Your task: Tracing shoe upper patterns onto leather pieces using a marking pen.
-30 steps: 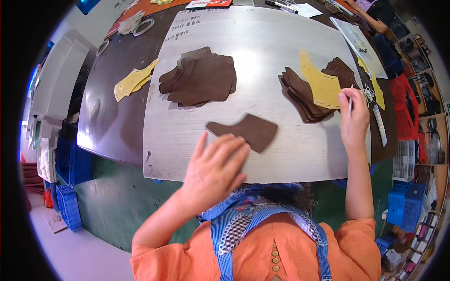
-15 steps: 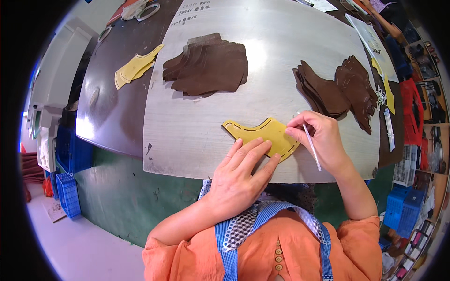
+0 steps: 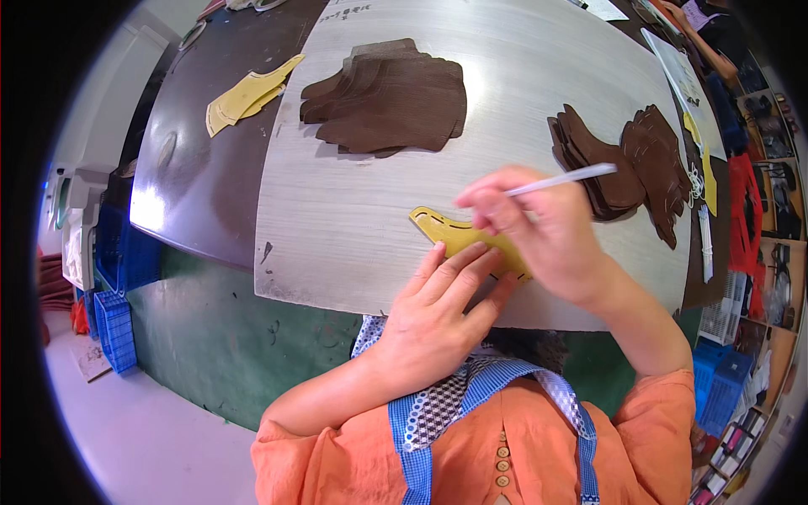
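A yellow template [image 3: 452,235] with dashed slots along its edges lies near the front of the pale board, a dark edge showing beneath its tip. My left hand [image 3: 439,310] rests on its lower part, fingers stretched out flat and pressing it down. Above the template's upper edge, my right hand [image 3: 547,231] is closed around a thin whitish pen [image 3: 572,178], whose shaft sticks out to the right. The pen's working tip is hidden by my fingers, and this hand is slightly blurred. Both hands cover much of the template.
Dark brown cut pieces, leather-like, lie in a fanned stack [image 3: 391,105] at the back left of the board [image 3: 328,227]. Two more brown stacks, one near [image 3: 589,160] and one far [image 3: 656,160], sit right. Other yellow templates [image 3: 244,101] lie left. A person [image 3: 711,42] is back right.
My right hand has moved left and up, from the template's right corner to its upper edge. The pen has swung from slanting downward to pointing right. My left hand stays on the template.
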Available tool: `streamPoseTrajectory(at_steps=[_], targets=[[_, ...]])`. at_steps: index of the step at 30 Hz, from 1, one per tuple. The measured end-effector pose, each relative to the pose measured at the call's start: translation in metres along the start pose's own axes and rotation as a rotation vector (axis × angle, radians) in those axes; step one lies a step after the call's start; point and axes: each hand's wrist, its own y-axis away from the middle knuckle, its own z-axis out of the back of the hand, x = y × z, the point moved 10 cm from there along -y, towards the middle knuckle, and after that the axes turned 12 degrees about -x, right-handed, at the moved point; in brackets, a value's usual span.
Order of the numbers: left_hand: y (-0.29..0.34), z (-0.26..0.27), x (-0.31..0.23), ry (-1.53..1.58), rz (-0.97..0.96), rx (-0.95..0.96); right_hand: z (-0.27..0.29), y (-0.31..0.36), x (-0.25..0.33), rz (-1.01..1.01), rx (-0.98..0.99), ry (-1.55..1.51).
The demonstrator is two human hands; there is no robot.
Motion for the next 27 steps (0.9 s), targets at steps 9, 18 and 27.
streamPoseTrajectory(at_steps=[9,18,27], targets=[[0.003,0.005,0.0,0.082,-0.017,-0.072,-0.039,0.003,0.011,0.392,-0.036,0.357],[0.003,0.0,0.002,0.023,0.012,0.001,0.043,0.016,-0.014,0.189,-0.134,0.451],[-0.002,0.001,0.001,0.032,0.007,0.013,0.044,0.064,-0.009,0.26,0.004,0.541]])
